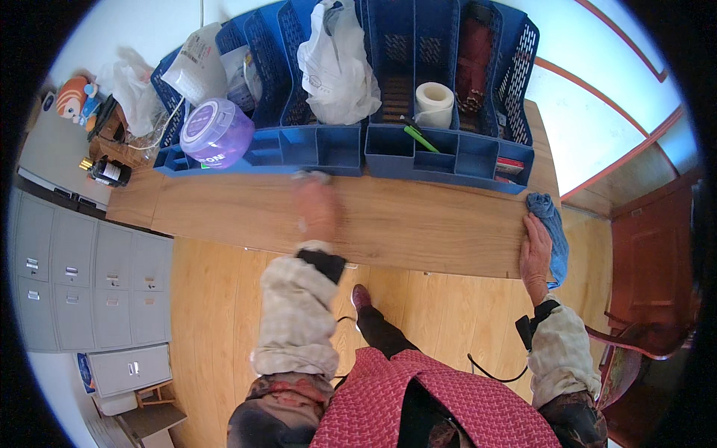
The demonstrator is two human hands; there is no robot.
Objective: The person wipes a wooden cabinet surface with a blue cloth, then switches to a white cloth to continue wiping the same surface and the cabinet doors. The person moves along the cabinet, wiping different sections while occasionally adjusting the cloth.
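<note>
My left hand [319, 207] is blurred over the wooden desk top [425, 218], just in front of the blue desk organizer [330, 166]. A pale grey-white wad [311, 177], perhaps a cloth, shows at its fingertips and seems to be held; the blur hides its shape. At the desk's right end my right hand [536, 246] lies flat, fingers extended. It rests against a crumpled blue cloth [552, 232] that hangs along the desk edge, without visibly gripping it.
A purple plastic tub [217, 133], a white plastic bag [339, 73], a paper roll [434, 103] and a green pen [420, 138] sit in the organizers. A dark bottle [109, 171] stands at the left. Grey lockers [92, 274] line the left; a dark red chair [633, 341] stands right.
</note>
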